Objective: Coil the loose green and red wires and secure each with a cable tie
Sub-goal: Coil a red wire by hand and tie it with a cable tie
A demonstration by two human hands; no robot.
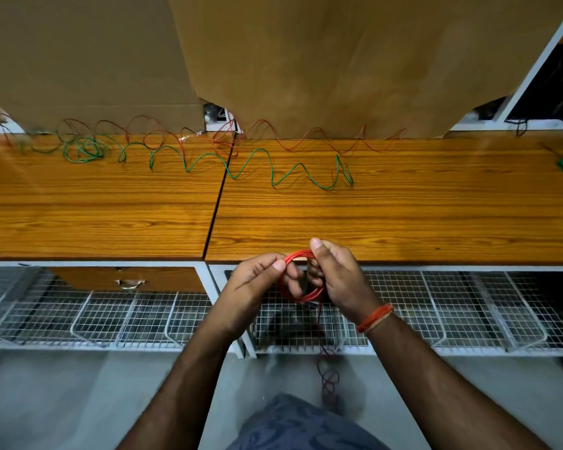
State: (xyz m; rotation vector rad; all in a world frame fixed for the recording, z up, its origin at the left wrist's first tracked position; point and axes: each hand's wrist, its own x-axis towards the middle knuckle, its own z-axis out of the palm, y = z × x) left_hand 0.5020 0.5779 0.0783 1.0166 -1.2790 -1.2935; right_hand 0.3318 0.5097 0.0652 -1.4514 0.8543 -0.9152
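Both hands pinch a small red wire coil (301,277) between them, just past the near edge of the wooden table (403,216). Left hand (257,280) grips its left side, right hand (335,277) its right side. Loose green wire (273,170) lies far back.

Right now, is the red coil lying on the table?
No, the red coil is held up between the left hand and right hand, in front of the table edge.
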